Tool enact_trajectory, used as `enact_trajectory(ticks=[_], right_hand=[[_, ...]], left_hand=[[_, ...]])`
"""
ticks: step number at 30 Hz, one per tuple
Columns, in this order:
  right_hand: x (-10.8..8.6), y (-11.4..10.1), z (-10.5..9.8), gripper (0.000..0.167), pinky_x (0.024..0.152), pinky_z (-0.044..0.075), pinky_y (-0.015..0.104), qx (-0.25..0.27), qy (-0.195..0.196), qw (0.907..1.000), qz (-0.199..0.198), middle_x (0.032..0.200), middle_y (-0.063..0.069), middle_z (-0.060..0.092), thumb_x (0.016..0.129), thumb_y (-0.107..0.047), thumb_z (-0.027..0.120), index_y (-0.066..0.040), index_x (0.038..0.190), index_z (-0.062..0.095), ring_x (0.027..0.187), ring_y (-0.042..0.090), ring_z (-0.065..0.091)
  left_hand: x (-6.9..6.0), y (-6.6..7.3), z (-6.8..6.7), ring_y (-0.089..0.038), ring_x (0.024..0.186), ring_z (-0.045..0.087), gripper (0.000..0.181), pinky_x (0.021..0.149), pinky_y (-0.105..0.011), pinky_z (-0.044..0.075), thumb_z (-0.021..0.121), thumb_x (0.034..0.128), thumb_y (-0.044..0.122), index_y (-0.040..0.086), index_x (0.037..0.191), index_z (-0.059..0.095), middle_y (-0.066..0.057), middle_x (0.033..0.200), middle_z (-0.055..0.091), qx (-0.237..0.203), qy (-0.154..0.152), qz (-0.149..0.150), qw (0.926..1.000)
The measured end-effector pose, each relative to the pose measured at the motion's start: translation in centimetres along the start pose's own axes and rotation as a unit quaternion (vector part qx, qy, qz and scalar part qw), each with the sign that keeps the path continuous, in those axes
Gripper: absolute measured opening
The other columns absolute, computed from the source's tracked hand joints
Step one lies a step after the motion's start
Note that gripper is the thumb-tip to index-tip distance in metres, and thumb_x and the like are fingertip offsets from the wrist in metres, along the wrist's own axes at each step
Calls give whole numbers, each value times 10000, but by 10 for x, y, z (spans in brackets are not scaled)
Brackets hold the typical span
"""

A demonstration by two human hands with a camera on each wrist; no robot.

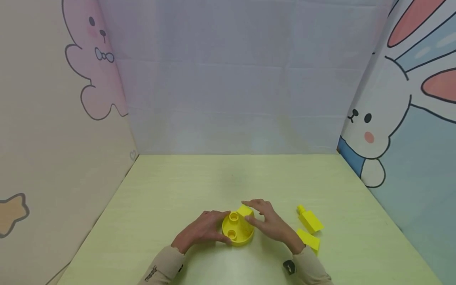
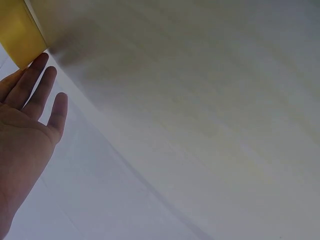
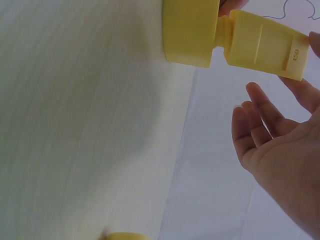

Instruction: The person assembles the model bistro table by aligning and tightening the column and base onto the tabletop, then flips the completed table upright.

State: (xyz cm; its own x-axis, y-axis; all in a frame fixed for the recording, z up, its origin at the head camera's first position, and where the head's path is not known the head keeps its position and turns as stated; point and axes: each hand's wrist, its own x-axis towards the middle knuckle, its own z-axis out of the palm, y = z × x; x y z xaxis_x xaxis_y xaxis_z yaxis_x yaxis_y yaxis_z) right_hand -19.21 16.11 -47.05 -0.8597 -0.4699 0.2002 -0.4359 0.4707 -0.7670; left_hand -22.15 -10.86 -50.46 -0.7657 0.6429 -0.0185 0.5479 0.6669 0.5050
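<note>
A shallow round yellow base [image 1: 239,228] with upright round sockets stands near the front of the table. My left hand [image 1: 208,227] grips its left side, thumb at the near rim and fingers at the far rim. At the base's far right, a yellow block-shaped piece [image 1: 245,211] stands up, pinched between thumb and fingers of my right hand [image 1: 268,219]. In the right wrist view, the piece's narrow neck [image 3: 223,32] meets the base; how deep it sits is hidden. The left wrist view shows only the base's side wall [image 2: 22,35] at my fingertips.
Two more yellow pieces lie on the table [image 1: 178,190] to the right: one with a threaded neck [image 1: 310,220], and another [image 1: 308,239] partly behind my right wrist. Cartoon-printed panels stand left and right, and a pale sheet [image 1: 231,87] hangs at the back.
</note>
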Motion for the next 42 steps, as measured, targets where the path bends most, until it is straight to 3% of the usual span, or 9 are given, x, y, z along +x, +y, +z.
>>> enact_trajectory(ticks=[8,15,18,22,26,31,35,39,42], right_hand=[[-1,-3,7,384,856,439,462,-233,750,9952,580,1080,40,536,953,-333,748,-61,1171,588,1072,328,490],[-8,-3,3,372,845,432,435,-724,897,9921,501,1069,4,547,957,-313,745,-76,1223,640,1035,256,476],[-9,-2,0,277,796,417,397,-1137,1064,9872,333,971,-10,540,928,-311,771,-94,1040,639,950,228,455],[-11,-2,-2,453,708,349,349,-1885,1179,9737,500,775,-27,445,867,-480,785,-117,798,522,787,200,387],[-12,-3,-3,492,731,359,368,-2063,1040,9702,725,814,-22,507,858,-575,751,-103,916,625,803,204,419],[-17,-2,-8,467,828,417,436,-1332,749,9878,285,1063,-21,566,931,-393,749,-88,1275,665,1014,250,452],[-19,-1,-10,304,822,432,415,-1231,805,9891,-69,1051,-64,551,933,-286,770,-110,1166,686,1004,236,451],[-19,0,-7,280,771,438,366,-1735,1029,9793,-153,956,-89,530,907,-381,793,-156,990,650,924,173,453],[-19,-1,-6,313,747,425,357,-1868,1080,9763,-156,929,-93,523,904,-428,779,-157,1014,668,899,163,453]], left_hand=[[-1,2,1,-256,1292,569,930,1109,-525,388,836,809,580,35,1498,531,-89,1426,615,11,-68,-139,9999],[0,1,4,-253,1300,562,936,1117,-515,383,830,809,593,43,1503,527,-82,1433,609,-7,-75,-179,9998],[-1,2,3,-253,1298,562,939,1112,-512,383,832,805,593,40,1501,528,-82,1430,611,43,-37,-149,9999],[-2,3,2,-257,1289,570,930,1096,-511,391,841,803,574,30,1492,534,-89,1416,621,132,51,-52,9999],[-3,3,1,-262,1284,573,917,1092,-514,397,848,804,557,27,1486,540,-94,1409,625,115,83,-5,9999],[-2,3,3,-253,1284,570,917,1094,-507,395,843,805,567,35,1489,541,-86,1413,622,121,46,-10,9999],[-2,3,3,-250,1293,565,922,1107,-499,389,831,814,577,34,1497,531,-86,1422,616,96,33,3,9999],[-4,4,3,-259,1297,563,928,1114,-504,384,825,818,582,28,1500,524,-95,1423,613,59,33,-18,10000],[-4,5,2,-260,1301,560,926,1113,-511,384,822,820,583,28,1499,526,-94,1430,609,38,36,-29,10000]])
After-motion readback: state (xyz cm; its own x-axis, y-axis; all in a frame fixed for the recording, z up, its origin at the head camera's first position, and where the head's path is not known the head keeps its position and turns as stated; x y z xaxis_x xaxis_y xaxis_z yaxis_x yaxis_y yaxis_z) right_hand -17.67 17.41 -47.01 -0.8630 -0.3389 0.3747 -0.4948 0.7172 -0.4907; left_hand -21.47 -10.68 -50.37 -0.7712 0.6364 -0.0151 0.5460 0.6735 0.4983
